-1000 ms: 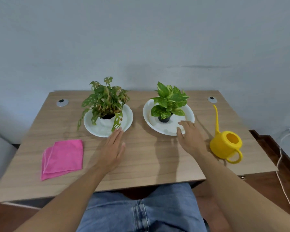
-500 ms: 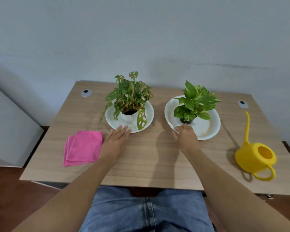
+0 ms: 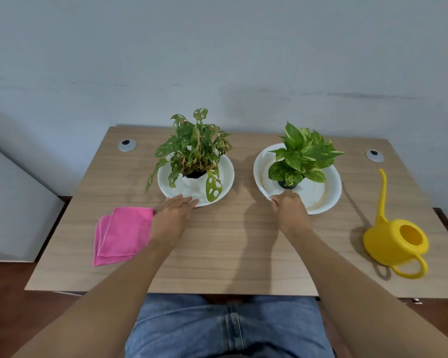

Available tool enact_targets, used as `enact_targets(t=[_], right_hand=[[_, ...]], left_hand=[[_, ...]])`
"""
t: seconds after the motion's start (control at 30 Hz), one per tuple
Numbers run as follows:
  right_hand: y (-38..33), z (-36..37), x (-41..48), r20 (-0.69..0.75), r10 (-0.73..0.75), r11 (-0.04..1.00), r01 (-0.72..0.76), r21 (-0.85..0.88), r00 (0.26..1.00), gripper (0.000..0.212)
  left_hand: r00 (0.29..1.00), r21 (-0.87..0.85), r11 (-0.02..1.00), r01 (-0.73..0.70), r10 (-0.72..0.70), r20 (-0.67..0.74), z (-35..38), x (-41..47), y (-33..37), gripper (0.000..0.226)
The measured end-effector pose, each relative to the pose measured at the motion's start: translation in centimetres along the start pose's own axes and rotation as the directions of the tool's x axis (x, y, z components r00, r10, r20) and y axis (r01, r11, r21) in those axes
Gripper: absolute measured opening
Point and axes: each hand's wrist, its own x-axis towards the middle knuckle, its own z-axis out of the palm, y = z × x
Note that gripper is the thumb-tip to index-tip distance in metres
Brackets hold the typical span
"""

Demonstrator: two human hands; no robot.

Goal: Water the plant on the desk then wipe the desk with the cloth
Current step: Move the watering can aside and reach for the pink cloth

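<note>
A: Our hands have moved up since a moment ago. Our right hand (image 3: 290,210) has slid from beside the watering can (image 3: 396,241) to the near rim of the right plate (image 3: 321,202), and its fingers are now curled on that rim. Our left hand (image 3: 171,215) has moved too. It lies flat with loose fingers, and its tips touch the left plate (image 3: 225,177).

B: So nothing is watered yet?

A: We think not. The can sits alone by the right side of the desk (image 3: 230,241), well apart from both hands.

B: How do we do this bit well?

A: We should hold the plate gently so the pot does not tip. Then we should take the can by its handle and pour slowly into the pot.

B: Let's count!

A: Two plants, the holey one (image 3: 194,148) and the bright one (image 3: 303,156). Two plates, one can, and one pink cloth (image 3: 122,233) just beside our left hand.
</note>
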Motion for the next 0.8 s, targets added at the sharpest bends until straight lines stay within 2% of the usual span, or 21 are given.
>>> enact_targets(t=[0.2, 0.47, 0.57, 0.63, 0.7, 0.8], right_hand=[[1.1, 0.0, 0.7, 0.003, 0.074, 0.996, -0.074, 0.056, 0.997, 0.022], [2.0, 0.5, 1.1, -0.019, 0.035, 0.999, -0.034, 0.028, 0.999, 0.019], [1.6, 0.2, 0.8, -0.024, 0.11, 0.99, -0.107, 0.093, 0.994, 0.004], [1.1, 0.1, 0.4, -0.044, 0.145, 0.981, -0.138, 0.138, 0.988, 0.01], [-0.2, 0.2, 0.1, -0.081, 0.118, 0.983, -0.105, 0.15, 0.99, 0.016], [-2.5, 0.5, 0.3, -0.107, 0.007, 0.992, 0.006, 0.128, 0.994, 0.013]], left_hand=[[1.0, 0.013, 1.0, 0.018, -0.019, 0.018, -0.1, 1.0, -0.9, 0.051], [0.999, -0.015, 1.0, 0.002, -0.001, 0.05, -0.2, 1.6, -2.2, 0.048], [0.997, 0.0, 1.0, -0.018, 0.018, 0.073, -0.3, 1.8, -2.1, 0.047], [0.995, -0.013, 0.999, -0.046, 0.047, 0.083, -0.6, 1.6, -1.9, 0.041], [0.995, -0.044, 0.997, -0.06, 0.064, 0.076, -1.1, 1.2, -1.9, 0.037], [0.994, -0.048, 0.998, -0.048, 0.052, 0.1, -2.3, 0.2, -2.5, 0.045]])
